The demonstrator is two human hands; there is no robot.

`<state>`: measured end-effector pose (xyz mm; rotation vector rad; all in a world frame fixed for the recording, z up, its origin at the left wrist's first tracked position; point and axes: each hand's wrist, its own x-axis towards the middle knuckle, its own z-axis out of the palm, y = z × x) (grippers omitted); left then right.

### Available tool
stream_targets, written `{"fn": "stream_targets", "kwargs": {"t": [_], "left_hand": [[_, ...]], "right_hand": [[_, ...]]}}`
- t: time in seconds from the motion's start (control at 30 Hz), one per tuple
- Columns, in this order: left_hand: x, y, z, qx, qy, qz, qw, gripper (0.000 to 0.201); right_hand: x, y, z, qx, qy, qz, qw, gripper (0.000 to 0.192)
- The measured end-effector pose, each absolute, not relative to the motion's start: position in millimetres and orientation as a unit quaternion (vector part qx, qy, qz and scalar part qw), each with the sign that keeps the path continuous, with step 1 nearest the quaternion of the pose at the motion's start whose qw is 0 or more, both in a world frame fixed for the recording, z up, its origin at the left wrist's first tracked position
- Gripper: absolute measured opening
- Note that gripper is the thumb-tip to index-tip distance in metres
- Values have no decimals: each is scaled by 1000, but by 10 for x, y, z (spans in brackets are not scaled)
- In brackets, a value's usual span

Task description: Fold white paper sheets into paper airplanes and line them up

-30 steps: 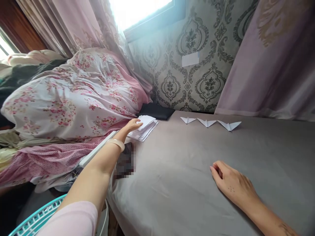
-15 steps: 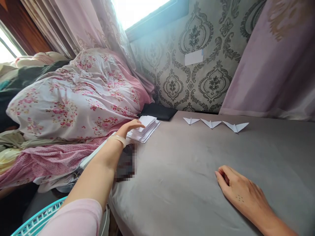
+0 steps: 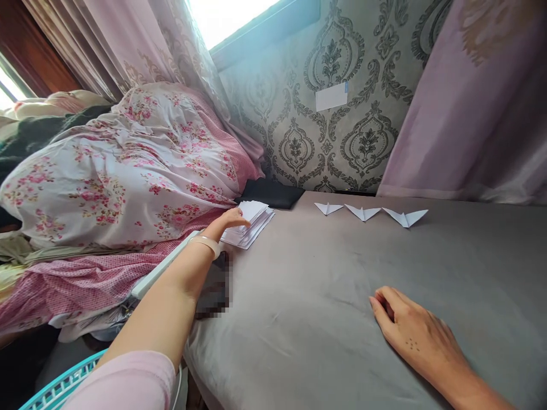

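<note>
My left hand (image 3: 228, 221) reaches far forward and rests its fingers on top of a stack of white paper sheets (image 3: 252, 222) at the grey surface's left edge. I cannot tell whether it grips a sheet. A pale bracelet (image 3: 205, 244) sits on that wrist. My right hand (image 3: 408, 330) lies palm down on the grey cloth-covered surface (image 3: 325, 296), fingers loosely curled, holding nothing. Three folded white paper planes (image 3: 328, 208) (image 3: 363, 213) (image 3: 405, 217) stand in a row near the wall.
A floral duvet (image 3: 115, 171) is heaped to the left over pink fabric. A black pad (image 3: 269, 193) lies behind the paper stack, a dark blurred object (image 3: 216, 287) below my left wrist. A teal basket rim (image 3: 60, 387) shows at bottom left. Patterned wall and curtains stand behind.
The view shifted slightly. My left hand stays on the paper stack and my right hand stays flat on the surface.
</note>
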<state>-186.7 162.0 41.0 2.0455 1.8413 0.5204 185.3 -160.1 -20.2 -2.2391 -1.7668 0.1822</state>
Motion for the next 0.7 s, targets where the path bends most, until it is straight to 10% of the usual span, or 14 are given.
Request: {"fn": "stream_targets", "kwargs": {"t": [0.47,0.7], "left_hand": [[-1980,1315,434,683,650,254,216,75],[-1907,1063,497,628,624,402,233,34]], "right_hand": [[1861,-1595,-202,-759,-629,59,159,23],[1820,-1626,-144,-758,-627,51,172,21]]}}
